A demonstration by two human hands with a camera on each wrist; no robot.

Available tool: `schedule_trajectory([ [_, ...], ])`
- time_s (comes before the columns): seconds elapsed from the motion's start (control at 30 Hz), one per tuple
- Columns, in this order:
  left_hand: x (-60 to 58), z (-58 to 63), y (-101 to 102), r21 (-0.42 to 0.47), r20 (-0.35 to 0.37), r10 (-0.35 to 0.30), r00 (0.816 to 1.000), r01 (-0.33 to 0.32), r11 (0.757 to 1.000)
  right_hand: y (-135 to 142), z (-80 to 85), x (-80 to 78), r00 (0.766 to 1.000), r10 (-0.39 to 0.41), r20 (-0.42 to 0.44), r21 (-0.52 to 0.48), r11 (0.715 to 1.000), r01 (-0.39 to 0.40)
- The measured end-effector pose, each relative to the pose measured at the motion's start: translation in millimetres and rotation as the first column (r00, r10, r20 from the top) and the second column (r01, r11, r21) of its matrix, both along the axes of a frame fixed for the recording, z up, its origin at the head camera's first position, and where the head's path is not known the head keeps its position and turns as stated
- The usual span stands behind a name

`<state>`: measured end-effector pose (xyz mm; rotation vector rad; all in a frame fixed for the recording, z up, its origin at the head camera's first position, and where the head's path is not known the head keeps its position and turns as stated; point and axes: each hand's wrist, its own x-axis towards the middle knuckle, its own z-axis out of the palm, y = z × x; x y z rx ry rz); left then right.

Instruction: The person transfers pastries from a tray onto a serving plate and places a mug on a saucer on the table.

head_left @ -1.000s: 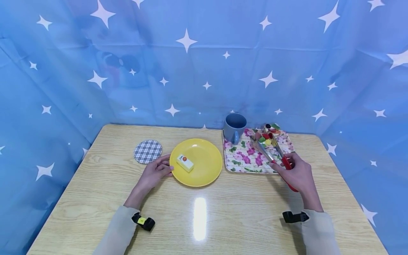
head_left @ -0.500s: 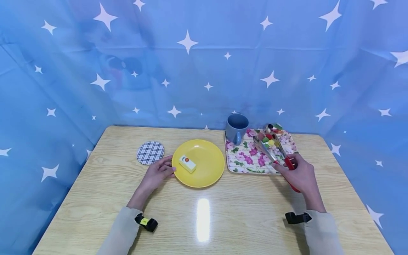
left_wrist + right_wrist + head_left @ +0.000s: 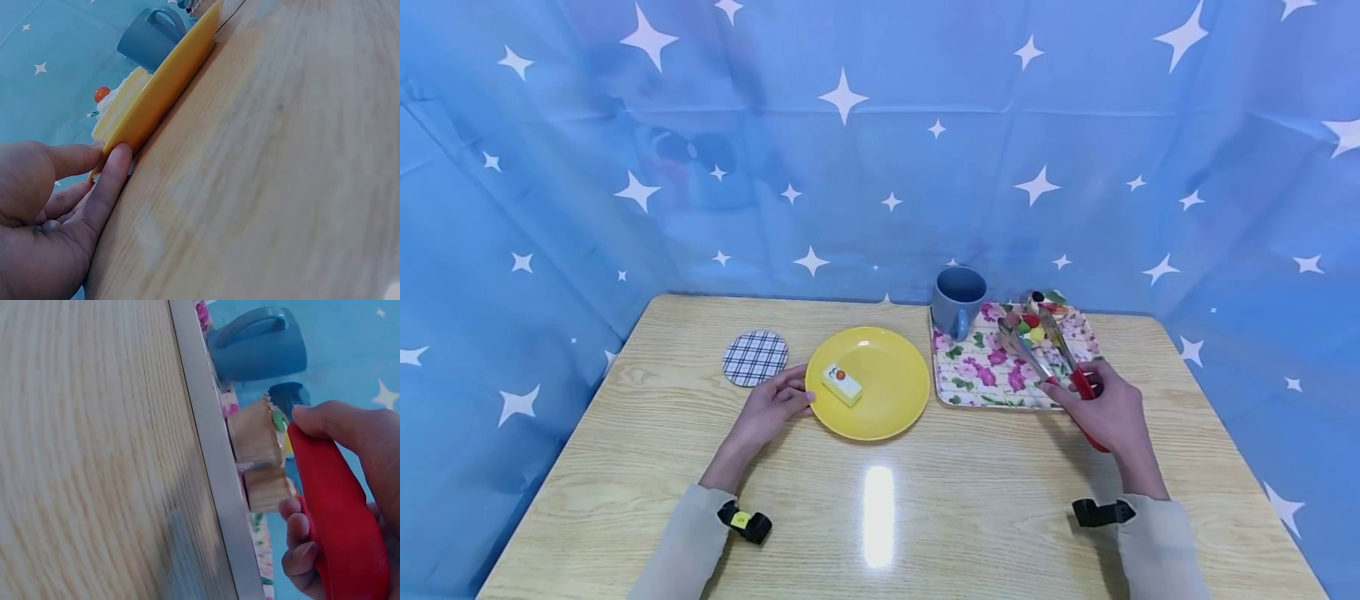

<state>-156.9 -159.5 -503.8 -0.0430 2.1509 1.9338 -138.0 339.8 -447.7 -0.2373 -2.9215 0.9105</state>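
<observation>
Tabletop [image 3: 970,517], pale wood grain, leaves most room up front. Right hand [image 3: 1108,408] grips red-handled metal tongs [image 3: 1082,384]. Left hand [image 3: 775,400] pinches round yellow plate [image 3: 898,415] by the rim; a jerk could slide its yellow-and-white block-shaped cake slice [image 3: 842,385]. Narrow gap to rectangular floral tray [image 3: 985,367]. Tongs' tips straddle colourful fruit-topped cake [image 3: 1036,334] there, contact unclear; off-centre squeeze could tip it. Leftward swing could clip blue-grey handled mug [image 3: 958,300]. Starry blue curtain [image 3: 880,150] limits room behind.

One bench [image 3: 970,492], one plate [image 3: 883,371], three cakes [image 3: 842,386]: one on the plate, two to its right. One coaster [image 3: 756,358] left of the plate; one tray [image 3: 985,395], one mug [image 3: 953,307] and one pair of tongs [image 3: 1082,384] right of it.
</observation>
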Motion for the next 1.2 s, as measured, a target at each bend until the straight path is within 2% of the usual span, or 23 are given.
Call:
schedule_trajectory([
  [0.43,0.7,1.8,2,0.011,0.003,0.006,1.0,-0.006,1.0,0,-7.5,-2.3,0.999,0.009,0.03,-0.005,1.0,-0.009],
  [0.83,-0.7,-1.7,-1,0.005,0.006,0.002,1.0,-0.002,1.0,-6,-11.4,-7.3,0.997,-0.011,0.081,0.039,0.999,0.007],
  [1.2,-1.9,-1.7,-1,0.016,0.018,0.014,1.0,-0.014,1.0,-9,-13.0,-8.3,0.999,0.02,0.047,0.039,0.999,-0.022],
])
